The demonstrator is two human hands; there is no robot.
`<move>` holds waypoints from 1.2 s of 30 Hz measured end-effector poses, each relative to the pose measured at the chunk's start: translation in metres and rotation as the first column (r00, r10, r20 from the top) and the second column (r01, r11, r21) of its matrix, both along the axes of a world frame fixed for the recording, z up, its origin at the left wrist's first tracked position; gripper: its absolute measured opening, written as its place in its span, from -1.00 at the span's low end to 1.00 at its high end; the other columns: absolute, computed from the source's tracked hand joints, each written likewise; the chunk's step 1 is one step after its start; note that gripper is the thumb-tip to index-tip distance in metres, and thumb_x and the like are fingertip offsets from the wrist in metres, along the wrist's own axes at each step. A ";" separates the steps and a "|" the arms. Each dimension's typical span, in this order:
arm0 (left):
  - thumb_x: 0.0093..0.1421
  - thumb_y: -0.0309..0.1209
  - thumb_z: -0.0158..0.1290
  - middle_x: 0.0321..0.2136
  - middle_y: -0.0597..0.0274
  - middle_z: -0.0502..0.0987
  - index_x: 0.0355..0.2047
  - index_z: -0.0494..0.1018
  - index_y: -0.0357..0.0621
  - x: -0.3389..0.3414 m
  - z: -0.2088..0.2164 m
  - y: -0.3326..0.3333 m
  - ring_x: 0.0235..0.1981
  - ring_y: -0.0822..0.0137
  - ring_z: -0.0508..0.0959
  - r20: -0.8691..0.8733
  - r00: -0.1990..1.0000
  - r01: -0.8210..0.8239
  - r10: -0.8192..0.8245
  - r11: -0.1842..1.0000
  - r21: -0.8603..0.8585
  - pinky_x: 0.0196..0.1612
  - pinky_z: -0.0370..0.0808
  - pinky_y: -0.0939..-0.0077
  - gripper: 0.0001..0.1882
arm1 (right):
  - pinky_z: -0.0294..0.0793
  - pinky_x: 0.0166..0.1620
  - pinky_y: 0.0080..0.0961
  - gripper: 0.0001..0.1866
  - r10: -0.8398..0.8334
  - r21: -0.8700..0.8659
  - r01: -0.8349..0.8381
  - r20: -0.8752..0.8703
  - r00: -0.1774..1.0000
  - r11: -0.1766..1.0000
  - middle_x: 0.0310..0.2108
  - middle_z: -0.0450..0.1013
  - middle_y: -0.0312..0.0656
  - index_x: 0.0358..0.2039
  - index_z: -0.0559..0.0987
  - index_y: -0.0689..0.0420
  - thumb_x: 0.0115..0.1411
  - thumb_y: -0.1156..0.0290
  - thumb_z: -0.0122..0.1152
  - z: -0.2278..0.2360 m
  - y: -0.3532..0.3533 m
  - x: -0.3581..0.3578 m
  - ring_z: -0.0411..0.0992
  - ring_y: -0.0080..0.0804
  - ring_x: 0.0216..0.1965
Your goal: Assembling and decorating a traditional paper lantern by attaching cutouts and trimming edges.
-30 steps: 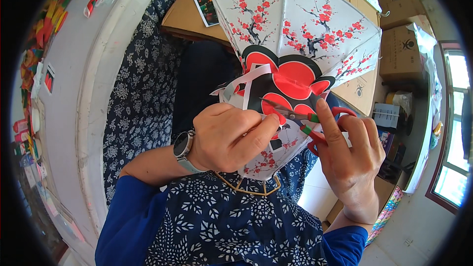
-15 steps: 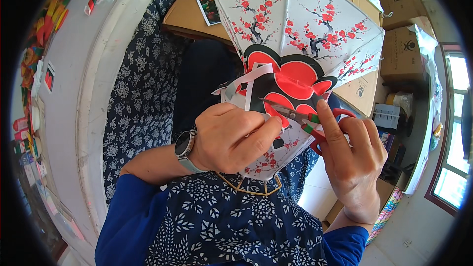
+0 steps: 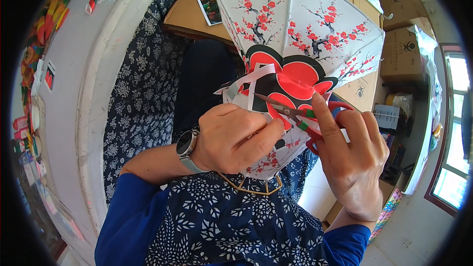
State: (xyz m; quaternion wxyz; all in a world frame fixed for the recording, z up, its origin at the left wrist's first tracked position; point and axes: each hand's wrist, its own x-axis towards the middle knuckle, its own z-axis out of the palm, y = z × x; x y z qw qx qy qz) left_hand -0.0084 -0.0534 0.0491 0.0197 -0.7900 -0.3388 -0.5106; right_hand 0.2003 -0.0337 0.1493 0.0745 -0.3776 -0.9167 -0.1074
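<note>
A large white lantern (image 3: pixel 305 10) printed with red plum blossoms leans against my lap. In front of it is a red and black cut-out piece (image 3: pixel 295 76) with rounded shapes, and white strips (image 3: pixel 261 74) hang at its left side. My left hand (image 3: pixel 241 135) is closed in a pinch at the lower edge of this piece; its fingertips partly hide what they grip. Red-handled scissors (image 3: pixel 293 112) with green bands are in my right hand (image 3: pixel 350 157), fingers through the loops. Their blades point left across the cut-out, just above my left fingers.
Behind the lantern lies a cardboard box (image 3: pixel 185 12) with a photo print (image 3: pixel 209 7) on it. A blue patterned cloth (image 3: pixel 140 88) hangs at the left, beside a pale table (image 3: pixel 74 98). Stacked cartons (image 3: pixel 401 49) and shelves stand at the right. A gold wire frame (image 3: pixel 251 189) pokes out below the lantern.
The scissors have shifted slightly up and left, their handles turning a little with my right hand. My left hand keeps its pinch, nearly in the same place.
</note>
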 end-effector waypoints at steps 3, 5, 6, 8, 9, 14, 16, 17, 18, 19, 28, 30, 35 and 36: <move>-0.17 -0.43 0.24 -0.49 0.34 0.51 -0.27 0.57 -0.19 0.000 -0.002 0.000 -0.59 0.48 0.47 0.005 1.000 0.005 -0.005 1.000 0.009 -0.59 0.31 0.66 -0.64 | 0.31 -0.55 -0.58 -0.38 0.009 0.006 -0.009 -0.009 1.000 1.000 -0.49 0.24 -0.33 0.04 0.60 0.13 -0.17 0.48 0.32 0.000 0.001 -0.004 0.24 -0.49 -0.50; -0.17 -0.43 0.23 -0.49 0.35 0.51 -0.28 0.57 -0.18 -0.001 -0.001 0.000 -0.59 0.48 0.47 0.007 1.000 0.008 -0.008 1.000 0.014 -0.59 0.32 0.66 -0.64 | 0.31 -0.54 -0.57 -0.39 0.015 0.009 -0.015 -0.015 1.000 1.000 -0.50 0.24 -0.34 0.03 0.60 0.14 -0.17 0.48 0.31 0.001 0.002 -0.006 0.24 -0.49 -0.50; -0.17 -0.43 0.23 -0.50 0.35 0.51 -0.27 0.57 -0.18 -0.001 -0.001 -0.001 -0.59 0.47 0.47 0.006 1.000 0.008 -0.008 1.000 0.003 -0.59 0.32 0.65 -0.64 | 0.31 -0.54 -0.57 -0.39 0.018 0.010 -0.018 -0.019 1.000 1.000 -0.51 0.24 -0.34 0.03 0.60 0.14 -0.17 0.48 0.30 0.001 0.001 -0.007 0.24 -0.49 -0.50; -0.17 -0.44 0.23 -0.51 0.36 0.50 -0.27 0.57 -0.18 -0.001 0.000 -0.002 -0.59 0.46 0.47 0.007 1.000 0.009 -0.009 1.000 -0.015 -0.59 0.33 0.64 -0.64 | 0.31 -0.54 -0.57 -0.39 0.020 0.014 -0.019 -0.021 1.000 1.000 -0.51 0.24 -0.34 0.02 0.61 0.14 -0.17 0.48 0.30 0.003 0.001 -0.007 0.24 -0.50 -0.50; -0.17 -0.44 0.23 -0.51 0.36 0.50 -0.27 0.57 -0.18 -0.001 0.000 -0.002 -0.59 0.46 0.47 0.008 1.000 0.010 -0.010 1.000 -0.014 -0.59 0.33 0.64 -0.64 | 0.31 -0.53 -0.56 -0.39 0.016 0.004 -0.016 -0.006 1.000 1.000 -0.51 0.24 -0.34 0.02 0.60 0.14 -0.18 0.49 0.29 0.004 0.000 -0.007 0.24 -0.50 -0.51; -0.14 -0.46 0.24 -0.44 0.31 0.50 -0.25 0.56 -0.17 -0.003 0.000 -0.003 -0.57 0.44 0.49 0.013 0.999 0.049 -0.049 0.999 -0.011 -0.54 0.36 0.63 -0.65 | 0.38 -0.47 -0.51 -0.38 -0.006 -0.067 0.007 0.024 1.000 0.998 -0.53 0.30 -0.31 -0.03 0.63 0.13 -0.25 0.57 0.30 0.015 -0.002 -0.016 0.31 -0.45 -0.51; -0.07 -0.51 0.23 -0.40 0.24 0.51 -0.24 0.55 -0.18 -0.007 0.002 -0.004 -0.54 0.40 0.52 0.003 0.998 0.059 -0.059 0.998 -0.035 -0.49 0.39 0.64 -0.69 | 0.40 -0.45 -0.49 -0.38 -0.014 -0.091 0.017 0.024 1.000 0.996 -0.54 0.32 -0.29 -0.05 0.65 0.12 -0.28 0.62 0.31 0.013 -0.002 -0.014 0.34 -0.43 -0.51; -0.07 -0.51 0.23 -0.40 0.24 0.51 -0.24 0.55 -0.18 -0.011 0.003 -0.007 -0.54 0.40 0.52 0.004 0.998 0.061 -0.061 0.998 -0.034 -0.49 0.39 0.64 -0.69 | 0.37 -0.46 -0.52 -0.40 -0.018 -0.068 0.017 -0.015 1.000 0.998 -0.53 0.32 -0.30 -0.06 0.64 0.13 -0.27 0.60 0.30 0.010 -0.002 -0.008 0.32 -0.45 -0.51; -0.03 -0.55 0.20 -0.37 0.20 0.51 -0.24 0.54 -0.20 -0.015 0.003 -0.010 -0.50 0.38 0.53 0.143 0.986 0.115 -0.091 0.978 -0.174 -0.46 0.41 0.64 -0.72 | 0.34 -0.48 -0.55 -0.41 -0.020 -0.045 0.018 -0.055 0.998 0.999 -0.51 0.33 -0.31 -0.07 0.63 0.13 -0.27 0.58 0.30 0.005 -0.002 -0.002 0.31 -0.46 -0.50; 0.01 -0.59 0.17 -0.34 0.17 0.51 -0.23 0.52 -0.22 -0.019 0.004 -0.014 -0.46 0.37 0.55 0.281 0.955 0.182 -0.095 0.935 -0.303 -0.42 0.42 0.64 -0.74 | 0.31 -0.49 -0.57 -0.42 -0.018 -0.023 0.016 -0.095 0.995 1.000 -0.50 0.33 -0.32 -0.08 0.63 0.14 -0.27 0.57 0.29 0.001 -0.002 0.004 0.30 -0.48 -0.50; 0.05 -0.64 0.11 -0.25 0.19 0.50 -0.27 0.49 -0.25 -0.041 -0.002 0.007 -0.28 0.39 0.53 0.632 0.740 0.351 0.231 0.669 -0.656 -0.31 0.43 0.57 -0.80 | 0.34 -0.43 -0.62 -0.48 -0.563 -0.527 0.243 -0.617 0.550 0.815 -0.39 0.53 -0.24 -0.18 0.60 0.19 -0.27 0.79 0.23 -0.029 -0.013 0.039 0.39 -0.54 -0.43; 0.00 -0.61 0.17 -0.28 0.23 0.48 -0.31 0.51 -0.21 -0.046 0.023 0.009 -0.32 0.38 0.50 0.388 0.917 0.114 0.093 0.870 -0.480 -0.28 0.40 0.53 -0.80 | 0.34 -0.37 -0.73 -0.51 -0.517 -0.560 0.115 -0.642 0.566 0.821 -0.33 0.54 -0.29 -0.11 0.54 0.21 -0.12 0.79 0.24 -0.036 -0.011 0.031 0.41 -0.66 -0.37; -0.08 -0.55 0.27 -0.36 0.30 0.45 -0.39 0.55 -0.13 -0.013 0.036 0.025 -0.35 0.34 0.46 -0.007 1.000 -0.002 -0.001 0.943 -0.331 -0.23 0.32 0.45 -0.80 | 0.36 -0.33 -0.79 -0.53 -0.316 -0.450 -0.083 -0.734 0.601 0.889 -0.31 0.55 -0.29 -0.11 0.54 0.23 -0.11 0.82 0.21 -0.041 0.001 -0.007 0.42 -0.71 -0.36; -0.08 -0.55 0.27 -0.36 0.30 0.45 -0.39 0.55 -0.13 -0.012 0.035 0.026 -0.35 0.34 0.46 -0.006 1.000 0.003 -0.005 0.944 -0.330 -0.23 0.32 0.45 -0.80 | 0.38 -0.34 -0.69 -0.54 -0.290 -0.425 -0.076 -0.728 0.621 0.902 -0.33 0.55 -0.27 -0.15 0.56 0.21 -0.13 0.80 0.24 -0.043 0.004 -0.014 0.43 -0.63 -0.38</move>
